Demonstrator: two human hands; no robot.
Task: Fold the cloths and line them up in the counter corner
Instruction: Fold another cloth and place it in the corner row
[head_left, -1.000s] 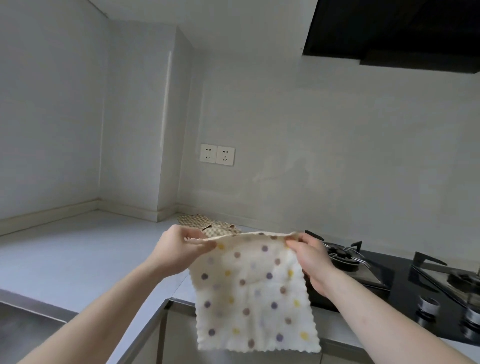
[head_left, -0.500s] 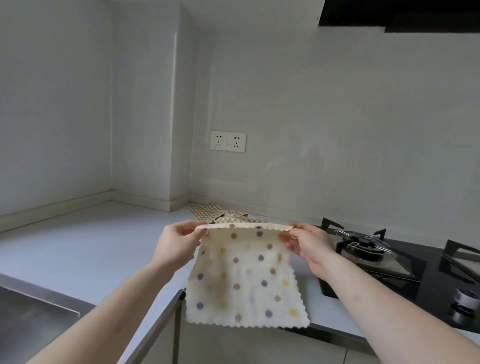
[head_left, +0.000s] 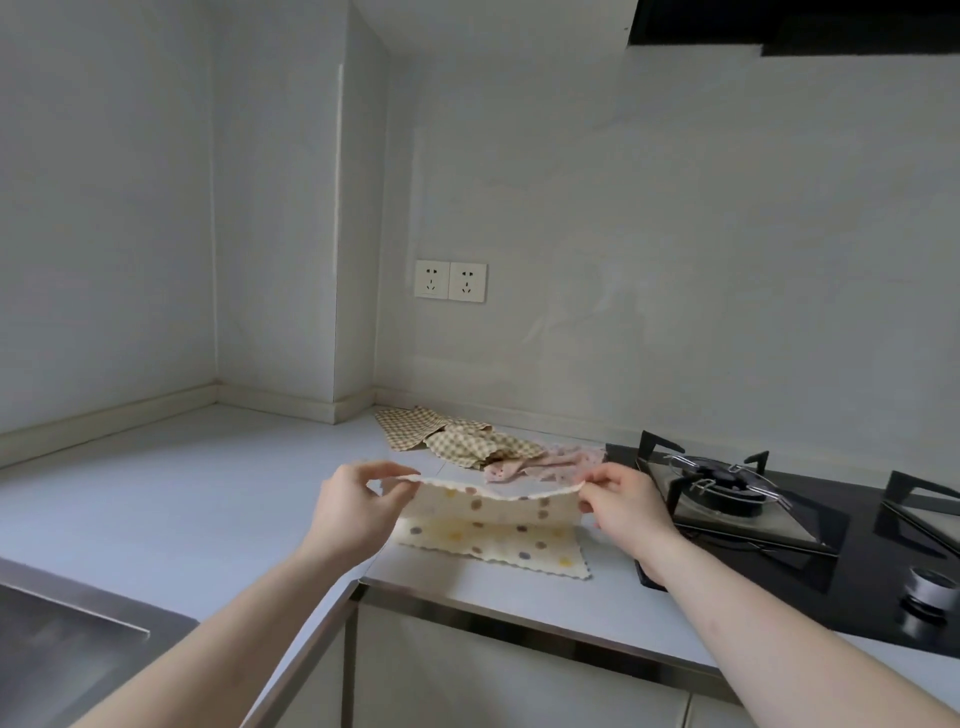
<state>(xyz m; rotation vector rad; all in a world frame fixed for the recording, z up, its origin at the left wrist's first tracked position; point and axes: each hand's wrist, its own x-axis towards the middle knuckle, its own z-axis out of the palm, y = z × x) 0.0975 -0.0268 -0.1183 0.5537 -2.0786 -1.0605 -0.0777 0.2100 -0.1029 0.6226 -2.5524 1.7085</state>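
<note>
Nearest the viewer, two bare forearms reach forward over the edge of the counter. Down by the left elbow sits a steel sink, only partly in view.

The left hand pinches the upper left corner of a cream dotted cloth between thumb and fingertips, the other fingers loosely curled. The right hand pinches the upper right corner the same way. Between the two hands the top edge of the cloth is stretched fairly level and raised off the surface, while its lower half lies flat on the counter just below and between the hands, the near scalloped edge close to the counter's front lip.

Just right of the right hand is a black gas hob, with a burner grate beside the knuckles and a knob farther right.

Beyond the hands lies a crumpled heap: a checked cloth nearer the wall corner, and touching it toward the hob a pinkish cloth, whose pattern seems to be small dots, though it is too small to be sure.

On the wall above the heap is a double socket. At the top right hangs a dark extractor hood.
</note>
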